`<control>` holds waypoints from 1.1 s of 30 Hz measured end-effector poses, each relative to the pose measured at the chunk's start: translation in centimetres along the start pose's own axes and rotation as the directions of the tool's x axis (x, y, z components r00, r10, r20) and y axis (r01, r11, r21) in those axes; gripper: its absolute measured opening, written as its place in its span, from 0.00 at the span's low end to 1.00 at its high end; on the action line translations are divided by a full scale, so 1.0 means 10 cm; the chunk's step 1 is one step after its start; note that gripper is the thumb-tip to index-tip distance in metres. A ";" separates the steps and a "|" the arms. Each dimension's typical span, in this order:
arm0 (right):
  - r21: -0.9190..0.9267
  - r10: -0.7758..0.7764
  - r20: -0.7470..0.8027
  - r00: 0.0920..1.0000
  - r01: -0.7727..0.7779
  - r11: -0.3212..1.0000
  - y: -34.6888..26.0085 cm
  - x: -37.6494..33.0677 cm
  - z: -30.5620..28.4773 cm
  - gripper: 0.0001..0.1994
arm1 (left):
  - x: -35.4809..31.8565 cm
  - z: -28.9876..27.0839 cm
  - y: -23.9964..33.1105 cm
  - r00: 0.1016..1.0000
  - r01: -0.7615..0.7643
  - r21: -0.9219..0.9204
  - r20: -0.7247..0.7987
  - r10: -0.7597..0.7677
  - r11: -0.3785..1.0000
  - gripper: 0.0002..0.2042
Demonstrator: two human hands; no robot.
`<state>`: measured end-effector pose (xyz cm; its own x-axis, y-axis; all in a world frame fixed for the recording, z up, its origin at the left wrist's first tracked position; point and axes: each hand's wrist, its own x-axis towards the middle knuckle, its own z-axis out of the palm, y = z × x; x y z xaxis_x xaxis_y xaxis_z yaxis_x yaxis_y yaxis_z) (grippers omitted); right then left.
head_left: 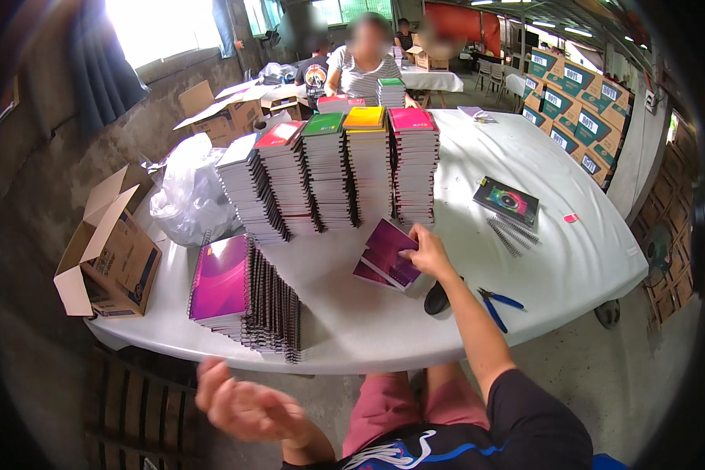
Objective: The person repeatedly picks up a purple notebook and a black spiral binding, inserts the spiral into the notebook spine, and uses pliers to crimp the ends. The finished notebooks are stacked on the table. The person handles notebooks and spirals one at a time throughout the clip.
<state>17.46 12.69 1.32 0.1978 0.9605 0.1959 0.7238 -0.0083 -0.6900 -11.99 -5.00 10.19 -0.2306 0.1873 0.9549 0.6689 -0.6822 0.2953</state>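
My right hand [428,252] pinches the right edge of a small purple notebook [385,249] on the white-covered table, thumb on the cover. A pale strip crosses that cover. Off the table's front edge, my left hand [247,403] hangs in the air, slightly blurred, fingers loosely apart with nothing seen in them. Nearest to it stands a stack of purple spiral notebooks [221,282] with dark coils. Beside my right wrist lies a black object [437,298], partly covered by my arm. Blue-handled pliers [500,305] rest to its right.
Tall stacks of notebooks, including green [324,124], yellow [365,117] and pink [412,120], stand behind. At right lie a black notebook [507,200] and loose coils [512,233]. A white plastic bag [189,192] and open carton [121,258] are left. A person [360,70] sits opposite.
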 end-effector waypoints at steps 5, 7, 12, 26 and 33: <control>0.787 -0.221 -0.078 0.972 0.196 0.584 -0.25 -0.87 -0.21 0.19 | -0.86 0.92 0.23 0.575 0.818 -0.321 0.488 -0.657 0.477 0.25; 0.746 -0.285 0.003 0.959 0.187 0.639 -0.10 -1.20 -0.09 0.22 | -1.05 1.11 0.15 0.395 0.901 -0.417 0.685 -0.612 0.115 0.17; 0.774 -0.256 0.216 0.942 -0.005 0.633 0.45 -0.98 -0.58 0.30 | -0.86 1.01 0.04 0.628 0.537 -0.051 0.691 -0.359 0.842 0.10; -0.436 0.235 -0.211 0.949 -0.307 0.846 1.93 0.25 -1.16 0.19 | -1.79 1.20 0.02 0.769 0.042 0.192 0.620 -0.154 0.980 0.26; -0.113 0.026 -0.208 0.978 -0.051 0.992 1.24 -0.21 -1.36 0.29 | -1.84 1.33 0.01 0.819 -0.048 0.278 0.561 -0.122 0.959 0.26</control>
<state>35.07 6.82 1.82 0.3497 0.8812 0.3180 0.7831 -0.0886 -0.6156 1.78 0.89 -6.97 0.1263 0.6328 0.7639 0.8496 -0.4666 0.2460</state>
